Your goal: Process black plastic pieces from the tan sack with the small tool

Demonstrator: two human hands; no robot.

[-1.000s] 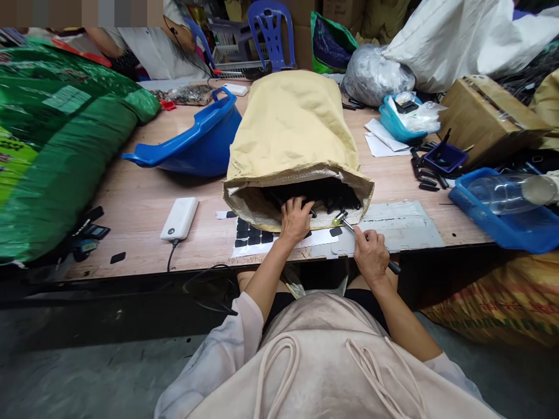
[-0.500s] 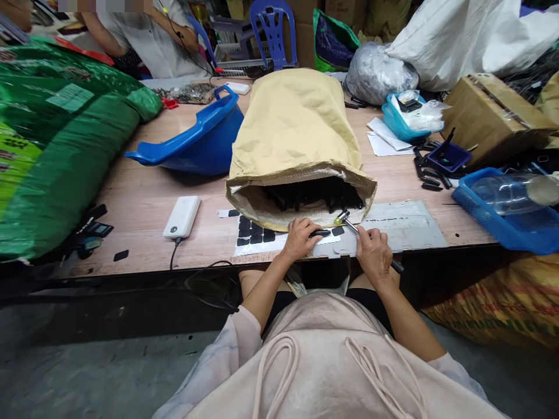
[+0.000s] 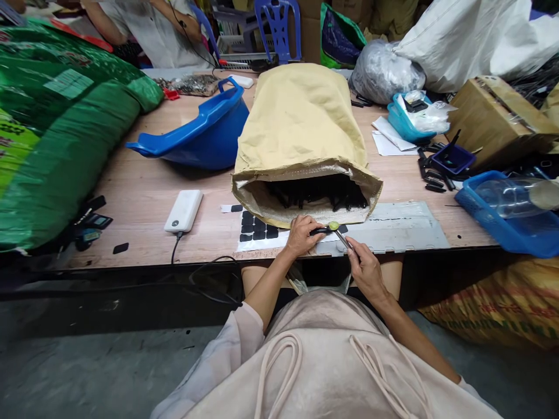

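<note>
Lying at six o'clock from the mouth of a yellow sack (image 3: pixel 301 116), a small black part (image 3: pixel 321 230) is being held near its left end by the left hand (image 3: pixel 300 235), whose fingers are being held half curled around it. At four o'clock from that hand, the handle of a hammer (image 3: pixel 343 239) is being gripped in the right hand (image 3: pixel 365 269), with the fingers being folded round it. The yellow-green hammer head is being held between ten and eleven o'clock from the right hand, at the right end of the black part; whether the two are touching is not being shown clearly. Inside the sack's open mouth, a pile of dark pieces (image 3: pixel 323 192) is being held. At nine o'clock from the left hand, rows of black stickers (image 3: pixel 259 231) are being carried on a white sheet, and farther out a white power bank (image 3: pixel 184 210) is being joined to a cable (image 3: pixel 176 247). At ten o'clock, a tilted blue basin (image 3: pixel 205 137) is being supported by the table (image 3: pixel 144 233). Between two and three o'clock from the right hand, a clear bottle (image 3: pixel 509 193) is being held in a blue tray (image 3: pixel 513 233).
</note>
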